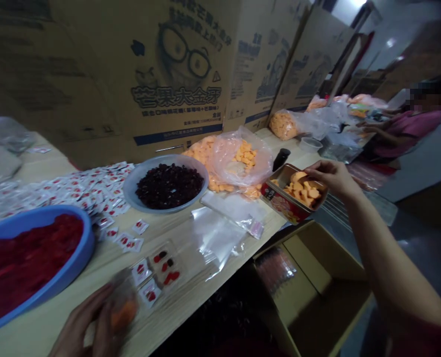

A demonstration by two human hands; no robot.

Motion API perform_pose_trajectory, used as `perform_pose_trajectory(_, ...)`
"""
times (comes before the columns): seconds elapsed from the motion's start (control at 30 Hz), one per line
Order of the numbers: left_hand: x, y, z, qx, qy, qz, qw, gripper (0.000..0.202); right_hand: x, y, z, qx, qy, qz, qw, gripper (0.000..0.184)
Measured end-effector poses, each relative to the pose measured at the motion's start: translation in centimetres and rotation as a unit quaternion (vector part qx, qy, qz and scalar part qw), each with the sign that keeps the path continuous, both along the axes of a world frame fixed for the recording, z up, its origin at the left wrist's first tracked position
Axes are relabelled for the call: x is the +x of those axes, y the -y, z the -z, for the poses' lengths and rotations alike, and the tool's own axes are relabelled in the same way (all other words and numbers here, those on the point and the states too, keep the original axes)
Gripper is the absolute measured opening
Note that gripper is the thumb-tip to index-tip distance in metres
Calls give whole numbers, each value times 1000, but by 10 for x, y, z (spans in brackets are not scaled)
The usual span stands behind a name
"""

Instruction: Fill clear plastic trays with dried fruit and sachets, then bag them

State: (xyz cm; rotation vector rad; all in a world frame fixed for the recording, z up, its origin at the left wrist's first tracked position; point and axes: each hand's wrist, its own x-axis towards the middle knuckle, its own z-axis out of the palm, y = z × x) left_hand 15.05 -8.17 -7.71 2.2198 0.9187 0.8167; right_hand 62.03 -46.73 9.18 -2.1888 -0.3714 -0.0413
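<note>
Head view. Left hand closed, fingers and thumb around a clear plastic piece with something orange showing through; blur hides whether it is a bag or a container. It sits just beside a clear tray, near the table's front edge, holding red and black sweets; two sachets lie at its near side.

Right hand at the rim of a tin, fingers bent nearly together. Cannot tell whether they pinch the rim, a sweet or nothing. Tin tilted at the table's right front edge, orange sweets inside; tilt presumably keeps the opening toward the hand.

Blue basin of red pieces and pale bowl of dark pieces both stand within reach, probably kept apart to avoid mixing. Loose sachet heap behind the basin.

Writing: cardboard box at back carries large characters 芒果大金牙 under a cartoon in glasses; the blue strip's line is too small to read. Sachets: red print on white, illegible. Tin: red and yellow label, wording unclear.
</note>
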Motion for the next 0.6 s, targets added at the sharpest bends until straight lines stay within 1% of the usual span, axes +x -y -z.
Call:
perform_pose_trajectory(0.07,9,16,-21,-34,2,20,999,34,-33,-35,2,42,-21,-67,997,25)
perform_pose_trajectory(0.13,20,27,-41,-98,28,39,994,32,-71,-84,15,82,-66,-169,980,31)
perform_pose_trajectory(0.17,26,29,-50,-143,42,57,987,32,-92,-113,24,105,-96,-228,963,33)
perform_pose_trajectory(0.2,30,28,-56,-194,50,73,977,32,-115,-144,35,130,-130,-285,941,33)
perform_pose_trajectory(0.23,34,23,-61,-236,67,80,966,33,-139,-175,47,155,-166,-337,914,34)
perform_pose_trajectory(0.27,35,16,-64,-268,84,104,954,35,-163,-206,59,180,-202,-377,886,34)
perform_pose_trajectory(0.33,31,-1,-66,-329,111,140,927,38,-211,-263,81,225,-265,-430,833,34)
perform_pose_trajectory(0.37,26,-9,-66,-356,123,152,914,41,-231,-286,91,242,-289,-449,810,35)
perform_pose_trajectory(0.43,13,-23,-63,-398,142,149,894,45,-262,-324,107,260,-322,-482,772,34)
perform_pose_trajectory(0.5,1,-31,-58,-411,143,122,892,42,-277,-347,120,260,-338,-511,747,34)
perform_pose_trajectory(0.53,-4,-32,-54,-406,136,105,897,38,-281,-354,126,254,-340,-522,740,33)
perform_pose_trajectory(0.6,-10,-30,-44,-396,128,74,906,33,-284,-362,137,229,-334,-541,737,31)
